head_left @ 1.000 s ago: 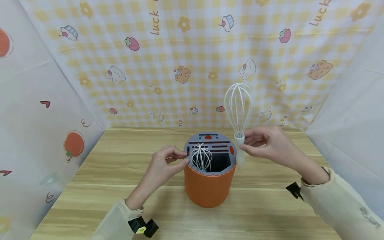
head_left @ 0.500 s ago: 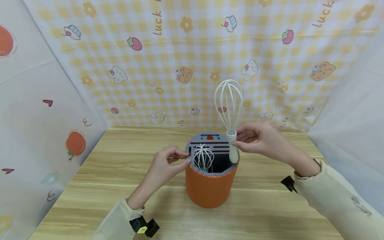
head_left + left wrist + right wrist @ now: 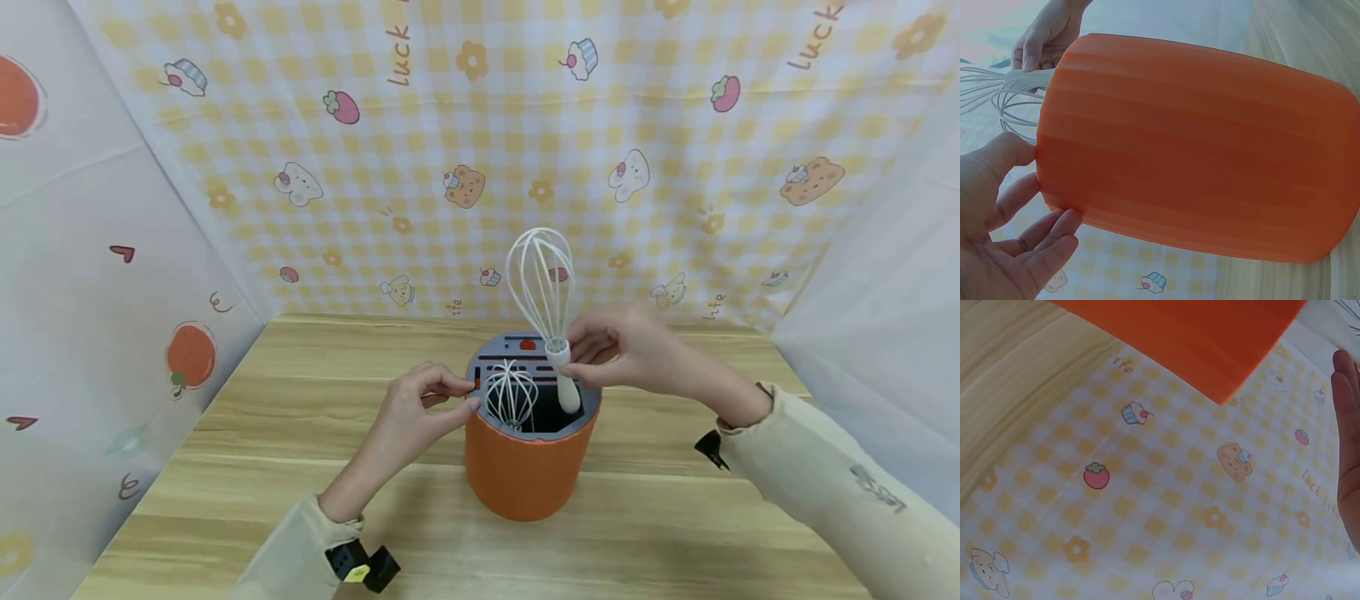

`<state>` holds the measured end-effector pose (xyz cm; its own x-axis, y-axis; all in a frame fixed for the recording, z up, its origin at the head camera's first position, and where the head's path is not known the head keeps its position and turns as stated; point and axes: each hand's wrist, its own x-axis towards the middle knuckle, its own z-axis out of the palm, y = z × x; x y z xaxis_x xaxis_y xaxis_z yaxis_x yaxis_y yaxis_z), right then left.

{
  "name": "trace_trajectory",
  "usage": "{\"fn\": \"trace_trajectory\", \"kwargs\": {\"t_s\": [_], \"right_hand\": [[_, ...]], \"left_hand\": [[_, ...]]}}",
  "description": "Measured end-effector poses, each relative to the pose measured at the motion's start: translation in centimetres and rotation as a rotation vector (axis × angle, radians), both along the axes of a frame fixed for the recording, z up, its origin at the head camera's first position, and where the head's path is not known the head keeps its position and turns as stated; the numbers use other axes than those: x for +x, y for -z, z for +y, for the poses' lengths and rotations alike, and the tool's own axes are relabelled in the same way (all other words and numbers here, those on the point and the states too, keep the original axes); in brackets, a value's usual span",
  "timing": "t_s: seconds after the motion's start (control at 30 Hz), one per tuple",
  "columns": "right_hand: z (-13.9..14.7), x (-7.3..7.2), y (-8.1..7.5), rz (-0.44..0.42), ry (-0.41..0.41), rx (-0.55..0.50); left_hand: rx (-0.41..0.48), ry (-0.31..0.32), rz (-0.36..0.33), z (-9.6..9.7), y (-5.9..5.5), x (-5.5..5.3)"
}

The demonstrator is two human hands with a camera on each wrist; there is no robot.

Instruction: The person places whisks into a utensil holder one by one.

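Note:
A tall orange utensil holder [image 3: 527, 475] with a grey slotted top stands on the table. My left hand [image 3: 416, 410] holds its left rim, thumb and fingertips against the edge; the left wrist view shows them at the holder's [image 3: 1197, 150] top end. In my right hand [image 3: 633, 348], a white whisk [image 3: 557, 352] is pinched by the upper handle, wires up and leaning left. Its handle's lower end is over the holder's large dark opening. A smaller whisk [image 3: 512, 397] stands in that opening's left part, its handle hidden inside. Only part of my right hand [image 3: 1349, 456] shows in the right wrist view.
The wooden table [image 3: 300, 400] spreads around the holder. Behind it hangs a yellow checked cloth [image 3: 420, 133] with cartoon prints, and a white printed sheet [image 3: 97, 275] closes the left side. The holder's top has several narrow slots behind the opening.
My right hand has carried the whisk left and lower, from beside the holder to over its opening. The whisk now leans left. My left hand stays at the rim.

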<state>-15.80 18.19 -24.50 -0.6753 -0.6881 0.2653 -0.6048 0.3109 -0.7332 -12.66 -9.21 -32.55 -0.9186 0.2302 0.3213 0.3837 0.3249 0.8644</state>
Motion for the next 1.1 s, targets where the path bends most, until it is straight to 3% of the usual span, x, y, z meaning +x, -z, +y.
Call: {"fn": "trace_trajectory", "kwargs": {"t_s": [0.4,0.8,0.97,1.1], "right_hand": [[-0.4,-1.3,0.3,-0.030,-0.103,0.166],[-2.1,-1.8,-0.8,-0.146,-0.208,0.368],[-2.8,-2.0,-1.5,-0.098,-0.226,0.465],[-3.3,-2.1,-1.6,-0.007,-0.257,0.510]], "left_hand": [[0.000,0.001,0.007,0.1,0.1,0.0],[0.000,-0.002,0.022,0.1,0.0,0.1],[0.006,0.001,0.028,0.1,0.1,0.0],[0.003,-0.002,0.029,0.0,0.2,0.1]]}}
